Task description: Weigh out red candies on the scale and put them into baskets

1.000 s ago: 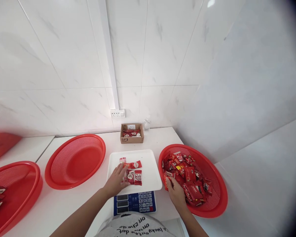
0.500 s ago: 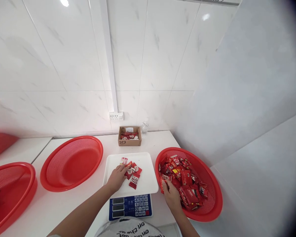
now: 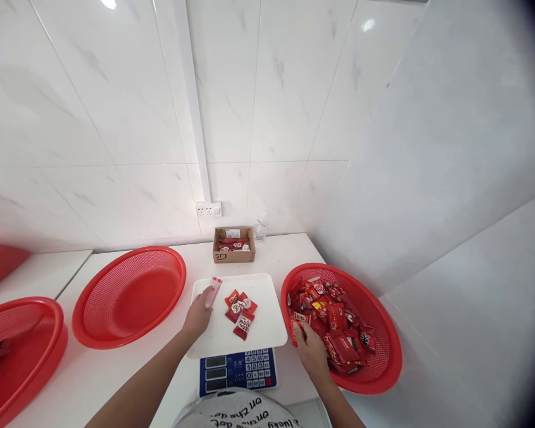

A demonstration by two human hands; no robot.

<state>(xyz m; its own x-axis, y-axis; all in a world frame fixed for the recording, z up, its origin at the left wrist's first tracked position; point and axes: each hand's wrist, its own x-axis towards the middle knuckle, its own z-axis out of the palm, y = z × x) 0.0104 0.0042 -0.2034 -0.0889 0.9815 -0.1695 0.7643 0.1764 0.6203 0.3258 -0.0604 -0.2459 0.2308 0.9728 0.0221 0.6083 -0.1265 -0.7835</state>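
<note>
The left hand (image 3: 197,316) pinches a pink-and-white sachet (image 3: 214,289) over the left edge of the white tray (image 3: 267,333), which sits on a blue scale (image 3: 238,371). Red packets (image 3: 241,310) lie just beside it on the tray. The right hand (image 3: 311,352) closes on a red packet (image 3: 294,329) at the near rim of the red basket (image 3: 383,368), full of packets, on the desk (image 3: 116,368).

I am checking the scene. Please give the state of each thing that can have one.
left hand: shut on a pink packet
right hand: grasping a red packet
white tray: holds a few red packets
right basket: full of packets
middle basket: empty
cardboard box: open
</note>
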